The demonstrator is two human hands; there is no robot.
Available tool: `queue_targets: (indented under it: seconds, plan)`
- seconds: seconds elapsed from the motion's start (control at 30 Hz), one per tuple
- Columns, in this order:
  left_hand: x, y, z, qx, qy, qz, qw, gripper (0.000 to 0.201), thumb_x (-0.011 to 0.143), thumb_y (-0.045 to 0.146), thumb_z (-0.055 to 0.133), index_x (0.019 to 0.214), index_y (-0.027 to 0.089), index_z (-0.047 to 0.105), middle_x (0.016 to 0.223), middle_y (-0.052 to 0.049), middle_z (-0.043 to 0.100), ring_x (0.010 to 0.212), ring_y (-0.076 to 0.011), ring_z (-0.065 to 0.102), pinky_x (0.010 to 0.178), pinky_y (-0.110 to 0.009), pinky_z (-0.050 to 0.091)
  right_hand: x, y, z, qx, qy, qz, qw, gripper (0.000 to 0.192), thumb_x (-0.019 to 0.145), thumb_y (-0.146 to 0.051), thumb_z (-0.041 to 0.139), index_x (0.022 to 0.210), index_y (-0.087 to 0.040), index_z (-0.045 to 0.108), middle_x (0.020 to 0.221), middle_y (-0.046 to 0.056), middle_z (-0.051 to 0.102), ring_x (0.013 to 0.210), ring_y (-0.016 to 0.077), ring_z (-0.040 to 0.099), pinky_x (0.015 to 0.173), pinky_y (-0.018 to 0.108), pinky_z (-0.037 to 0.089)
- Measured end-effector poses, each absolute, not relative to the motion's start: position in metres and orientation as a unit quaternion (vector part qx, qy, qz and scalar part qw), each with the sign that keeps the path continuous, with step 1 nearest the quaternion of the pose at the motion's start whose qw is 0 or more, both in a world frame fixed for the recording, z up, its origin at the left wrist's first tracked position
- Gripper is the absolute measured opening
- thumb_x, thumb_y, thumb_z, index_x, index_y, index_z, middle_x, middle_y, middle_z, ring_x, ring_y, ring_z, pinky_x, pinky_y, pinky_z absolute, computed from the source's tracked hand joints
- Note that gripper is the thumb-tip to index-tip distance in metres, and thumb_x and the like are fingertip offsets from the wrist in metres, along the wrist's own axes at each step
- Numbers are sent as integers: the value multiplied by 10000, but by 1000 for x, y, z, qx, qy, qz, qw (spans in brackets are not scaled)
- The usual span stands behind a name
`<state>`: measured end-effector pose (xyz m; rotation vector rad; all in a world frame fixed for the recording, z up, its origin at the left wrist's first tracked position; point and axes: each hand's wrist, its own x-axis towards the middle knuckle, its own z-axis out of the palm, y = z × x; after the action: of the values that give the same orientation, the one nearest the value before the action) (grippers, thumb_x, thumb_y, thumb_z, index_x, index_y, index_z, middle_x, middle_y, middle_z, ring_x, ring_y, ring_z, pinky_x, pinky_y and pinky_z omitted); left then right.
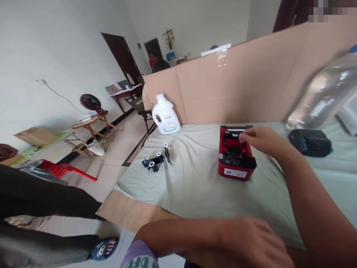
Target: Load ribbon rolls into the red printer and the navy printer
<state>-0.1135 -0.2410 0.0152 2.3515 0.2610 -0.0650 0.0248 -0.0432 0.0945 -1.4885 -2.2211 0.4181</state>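
The device [237, 165], red and black, stands upright on the cloth [195, 175] that covers most of the surface [131, 212], its top open and inner parts exposed, a white label on its front. The right hand [263, 139] is at its rear right edge, fingers bent and tips close together; whether they clamp on any part I cannot tell.

Risks, in my judgement: the cloth is loose and creased, so a sideways pull could drag or turn the device, which no second hand steadies. Pressing blindly inside could strain a part, as the hand hides that corner from where I stand. The rolls [159, 159], near the cloth's left edge, could run off if the cloth is tugged.

Pose: the right forearm slants in from the lower right, wrist bent over the device. The left forearm crosses low in front, purple-sleeved; the left hand [251, 240] is blurred, apart from the device, its fingers' state not determinable.

Further out, a black case [310, 142] lies to the right near a clear bottle [320, 95]; a white jug [167, 118] stands behind the rolls, beside the cardboard [237, 89]. Another person's leg [47, 193] shows at left.
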Motion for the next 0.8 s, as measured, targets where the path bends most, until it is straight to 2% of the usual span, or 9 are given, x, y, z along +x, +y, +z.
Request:
queue_targets:
  seconds: [0.07,0.13,0.23,0.33,0.43,0.53,0.6,0.7,0.8]
  plan:
    - [-131,-215,24,926,270,123,234,351,982,441,488,1212,288,704,1175,-65,711,1183,-204,619,1029,-350,471,30,-41,100,-561,-747,97,343,321,908,-412,499,942,-200,740,921,99,747,821,281,676,817,422,514]
    - [-148,-190,32,862,422,263,96,397,982,452,514,1284,245,667,1331,-105,658,1286,-254,558,1094,-430,425,30,-32,95,-560,-707,89,423,366,890,-388,519,1114,-167,705,1080,139,732,864,279,666,871,455,506]
    - [-164,-164,37,844,458,279,19,446,975,474,551,1347,239,622,1431,-101,605,1373,-275,499,1169,-500,346,25,-16,76,-534,-689,165,462,400,870,-371,535,1167,-149,685,1133,153,714,854,250,652,857,432,510]
    - [-166,-156,32,859,442,257,-5,361,996,385,537,1314,252,642,1397,-71,638,1331,-249,552,1175,-499,348,22,-12,60,-507,-677,189,498,309,867,-378,525,980,-169,722,981,115,721,768,217,616,793,395,503]
    - [-160,-157,24,861,437,260,-28,328,999,302,513,1286,244,660,1365,-63,662,1261,-228,604,1093,-439,445,24,-27,51,-480,-677,200,520,240,848,-363,549,815,-188,709,839,63,682,652,174,547,705,357,476]
    - [-151,-157,23,850,455,262,-47,382,990,360,525,1331,227,633,1442,-90,598,1266,-249,590,1045,-421,472,29,-47,43,-449,-669,250,537,189,827,-335,586,858,-200,713,814,25,651,595,142,500,626,317,443]
    - [-147,-152,28,837,486,245,-46,461,971,440,553,1367,209,605,1481,-117,557,1315,-278,549,1100,-448,420,31,-54,39,-437,-657,279,547,185,822,-322,598,896,-202,717,786,9,635,592,137,492,608,305,432]
    - [-145,-138,42,837,513,190,-3,447,994,463,510,1339,201,621,1366,-107,654,1265,-268,590,1178,-477,309,32,-51,35,-426,-642,289,568,167,826,-301,599,883,-199,718,800,12,639,631,139,509,639,305,442]
    - [-146,-123,55,851,504,140,40,380,1022,438,461,1243,221,682,1226,-64,734,1131,-237,665,1130,-439,352,32,-42,33,-416,-631,298,583,158,844,-301,613,918,-205,715,806,10,647,679,146,531,676,306,453]
